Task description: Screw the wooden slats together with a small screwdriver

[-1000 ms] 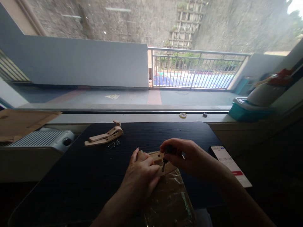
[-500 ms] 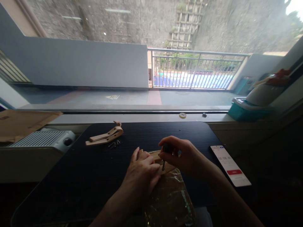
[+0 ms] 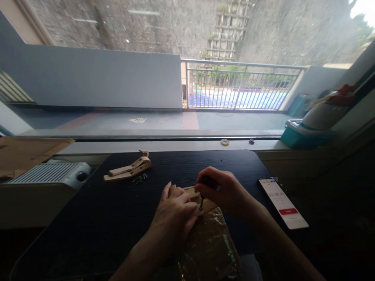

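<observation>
My right hand point(image 3: 218, 186) is wrapped round the dark handle of a screwdriver point(image 3: 202, 201), its shaft pointing down at a hole in a pale wooden piece point(image 3: 207, 207). My left hand point(image 3: 177, 208) grips that wooden piece from the left, covering much of it. Under the piece lies a block wrapped in shiny clear film or tape point(image 3: 208, 246), reaching toward me. Further back on the left, a similar curved wooden hook point(image 3: 129, 168) rests on the table, with several small screws point(image 3: 140, 178) just in front of it.
A phone point(image 3: 283, 203) with a timer lies at the right edge of the dark table point(image 3: 88, 222). On the window sill sit a tape roll point(image 3: 224, 142), a small dark object point(image 3: 251, 141) and a teal box point(image 3: 304, 134). Cardboard point(image 3: 32, 154) lies over the radiator point(image 3: 52, 171).
My right hand has turned slightly round the screwdriver handle. The tip stays at the same hole, my left hand holds its place, and the whole view has shifted a little.
</observation>
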Tool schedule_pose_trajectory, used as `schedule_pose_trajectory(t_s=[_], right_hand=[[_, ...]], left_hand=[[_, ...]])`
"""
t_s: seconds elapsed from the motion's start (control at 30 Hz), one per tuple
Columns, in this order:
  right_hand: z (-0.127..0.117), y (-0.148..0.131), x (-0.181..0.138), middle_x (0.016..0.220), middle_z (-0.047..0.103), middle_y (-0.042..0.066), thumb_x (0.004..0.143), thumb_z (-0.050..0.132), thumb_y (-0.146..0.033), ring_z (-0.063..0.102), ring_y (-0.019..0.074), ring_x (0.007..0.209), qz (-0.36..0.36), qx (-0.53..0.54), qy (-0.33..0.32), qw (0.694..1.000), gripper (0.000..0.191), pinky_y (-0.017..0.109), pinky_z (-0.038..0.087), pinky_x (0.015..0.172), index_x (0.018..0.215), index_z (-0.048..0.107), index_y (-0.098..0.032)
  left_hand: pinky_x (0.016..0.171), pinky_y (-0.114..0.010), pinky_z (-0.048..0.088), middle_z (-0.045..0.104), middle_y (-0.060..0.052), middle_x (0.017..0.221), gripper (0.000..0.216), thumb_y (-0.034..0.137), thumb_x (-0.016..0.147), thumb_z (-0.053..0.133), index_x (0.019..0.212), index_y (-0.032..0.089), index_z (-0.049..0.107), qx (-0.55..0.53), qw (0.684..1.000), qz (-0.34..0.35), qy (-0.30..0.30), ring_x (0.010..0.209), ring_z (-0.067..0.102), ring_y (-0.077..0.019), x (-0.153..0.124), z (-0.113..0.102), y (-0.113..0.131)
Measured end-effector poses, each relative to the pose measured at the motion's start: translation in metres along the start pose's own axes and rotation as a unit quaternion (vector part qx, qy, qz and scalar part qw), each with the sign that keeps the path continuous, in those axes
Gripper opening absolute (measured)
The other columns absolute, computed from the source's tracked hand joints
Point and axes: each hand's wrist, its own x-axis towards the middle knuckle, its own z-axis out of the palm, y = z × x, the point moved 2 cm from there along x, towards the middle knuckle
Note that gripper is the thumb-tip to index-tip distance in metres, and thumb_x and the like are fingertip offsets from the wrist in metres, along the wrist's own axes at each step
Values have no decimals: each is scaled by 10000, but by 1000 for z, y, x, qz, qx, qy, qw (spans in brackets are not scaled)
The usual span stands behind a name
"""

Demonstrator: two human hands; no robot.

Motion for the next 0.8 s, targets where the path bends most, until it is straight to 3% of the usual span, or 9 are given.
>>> schedule_pose_trajectory(t_s=[0.2, 0.63, 0.8], right_hand=[[-7, -8, -2, 812, 632, 0, 856, 546, -295, 529, 100, 662, 1, -5, -41, 999, 210, 215, 425, 614, 1032, 602, -195], [-2, -4, 4, 735, 591, -14, 845, 579, -305, 510, 93, 644, 12, -1, 5, 1000, 172, 214, 424, 600, 948, 612, -170], [-4, -9, 4, 742, 604, -31, 836, 593, -283, 510, 75, 622, -19, -27, -12, 999, 225, 194, 418, 590, 1039, 622, -191]], left_hand=[[1091, -588, 108, 646, 12, 889, 116, 242, 793, 556, 742, 256, 660, -6, 1000, -5, -6, 1008, 513, -219, 1, -1, 0], [1089, -576, 117, 647, 20, 908, 119, 252, 798, 554, 721, 247, 644, -12, 1000, -7, -11, 1010, 513, -214, -1, 0, 0], [1091, -573, 117, 643, 17, 877, 136, 254, 807, 535, 731, 249, 648, -5, 1000, -13, -22, 1013, 515, -215, 1, -2, 1]])
